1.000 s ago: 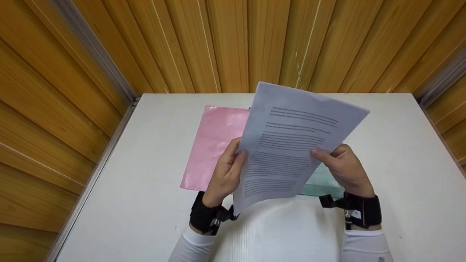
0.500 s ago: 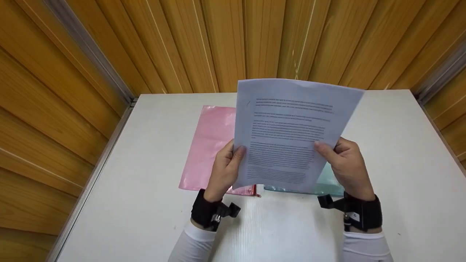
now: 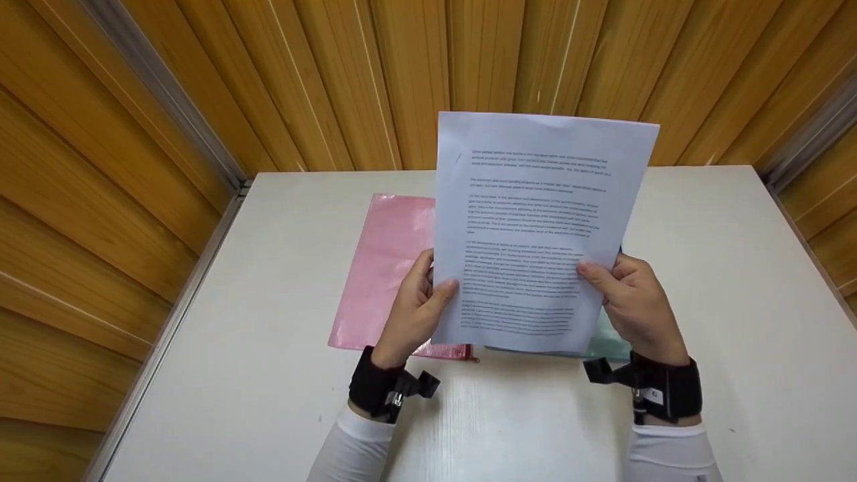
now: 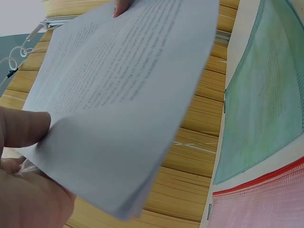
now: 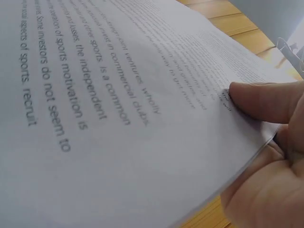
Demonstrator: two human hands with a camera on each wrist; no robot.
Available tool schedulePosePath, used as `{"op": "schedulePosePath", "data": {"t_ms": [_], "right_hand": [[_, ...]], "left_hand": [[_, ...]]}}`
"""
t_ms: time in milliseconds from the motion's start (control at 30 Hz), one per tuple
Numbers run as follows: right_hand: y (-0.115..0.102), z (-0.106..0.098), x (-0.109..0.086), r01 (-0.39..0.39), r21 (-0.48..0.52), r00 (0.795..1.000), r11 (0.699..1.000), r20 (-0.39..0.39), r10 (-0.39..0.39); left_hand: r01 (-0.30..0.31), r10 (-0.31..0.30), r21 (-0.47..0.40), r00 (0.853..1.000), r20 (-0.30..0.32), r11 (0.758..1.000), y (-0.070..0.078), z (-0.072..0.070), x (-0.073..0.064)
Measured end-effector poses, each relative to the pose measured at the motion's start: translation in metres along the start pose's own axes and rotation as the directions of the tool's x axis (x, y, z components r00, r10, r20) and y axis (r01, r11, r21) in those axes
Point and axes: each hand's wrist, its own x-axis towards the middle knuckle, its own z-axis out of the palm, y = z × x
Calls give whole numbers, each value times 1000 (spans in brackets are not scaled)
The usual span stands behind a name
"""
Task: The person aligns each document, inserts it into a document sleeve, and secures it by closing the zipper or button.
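Note:
A stack of printed paper sheets [image 3: 529, 221] is held up above the table, its text facing the head camera. My left hand [image 3: 414, 314] pinches the left edge, thumb on the front and fingers behind. On the right edge, my right hand [image 3: 639, 308] grips the same sheets, its thumb lying over the printed lines. In the left wrist view the paper [image 4: 109, 142] shows more than one layer at its lower corner. Close up in the right wrist view, the right thumb [image 5: 266, 102] presses on the sheets.
Behind the paper lie a pink zip pouch [image 3: 381, 268] with a red zipper edge and a green zip pouch [image 3: 609, 341], both partly hidden. In the left wrist view the green pouch [image 4: 266, 95] seems to contain a printed sheet. Wood-panelled walls [image 3: 415, 80] enclose the white table [image 3: 268, 321].
The sheets have turned from a tilt to nearly upright, and their top edge has risen. Both hands keep their hold and have shifted only slightly.

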Motion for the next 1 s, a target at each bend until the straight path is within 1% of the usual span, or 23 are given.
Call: {"op": "schedulePosePath", "data": {"t_ms": [100,200,267,367,467,533,667,767,867,1000], "right_hand": [[-1,-1,0,15,15,1000,1000,8,-16],[-1,-2,-1,17,-18,1000,1000,7,-17],[-2,-3,-1,11,-52,1000,999,-12,-11],[-4,-3,-1,-16,-99,998,995,-61,10],[-5,-3,-2,-46,-115,994,992,-102,34],[-6,-4,-2,-48,-125,994,991,-105,34],[-6,-7,-4,-24,-138,995,990,-96,11],[-5,-10,-5,7,-142,996,990,-88,-20],[-5,-11,-5,42,-150,994,988,-93,-56],[-6,-12,-6,55,-181,987,982,-137,-81]], "left_hand": [[9,-10,26,1000,20,1000,0,0,-1],[3,-3,46,1000,7,999,-1,-1,-1],[0,1,51,1000,-12,999,-1,-2,-1],[-9,12,67,999,-46,998,-1,-3,-1],[-14,20,85,998,-67,996,-1,-3,0],[-17,25,101,997,-73,995,0,-2,-1],[-11,23,130,996,-89,991,1,0,0],[-8,24,151,995,-101,988,1,1,0],[-35,54,170,992,-111,985,-1,0,0],[-86,114,189,983,-143,978,-3,-2,1]]}}
